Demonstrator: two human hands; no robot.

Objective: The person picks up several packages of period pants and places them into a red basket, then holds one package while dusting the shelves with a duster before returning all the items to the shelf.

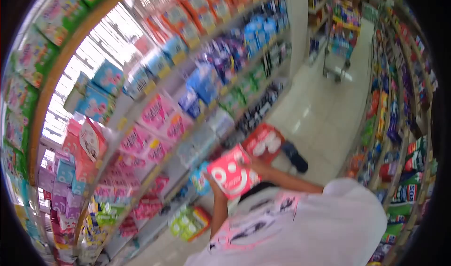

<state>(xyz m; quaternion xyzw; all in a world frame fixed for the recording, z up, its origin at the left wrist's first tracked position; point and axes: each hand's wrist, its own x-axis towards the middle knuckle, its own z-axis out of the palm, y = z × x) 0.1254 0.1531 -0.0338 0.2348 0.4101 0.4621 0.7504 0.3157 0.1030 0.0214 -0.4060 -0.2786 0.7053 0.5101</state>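
A pink-red package (231,173) with a white smile design is held in front of the white shirt. My left hand (213,180) grips its left edge, next to a light blue item (201,177) at the shelf side. On the package's upper right edge is my right hand (253,165), its fingers wrapped onto it. Just beyond, a red package (264,143) with white shapes lies low down. A green package (188,222) rests on the floor by the lowest shelf.
Shelves of packages rise on the left, with pink packs (162,115) and blue packs (204,82). Another stocked shelf (399,125) runs along the right. Down the aisle stands a loaded cart (340,47). A dark shoe (295,157) shows near the red package.
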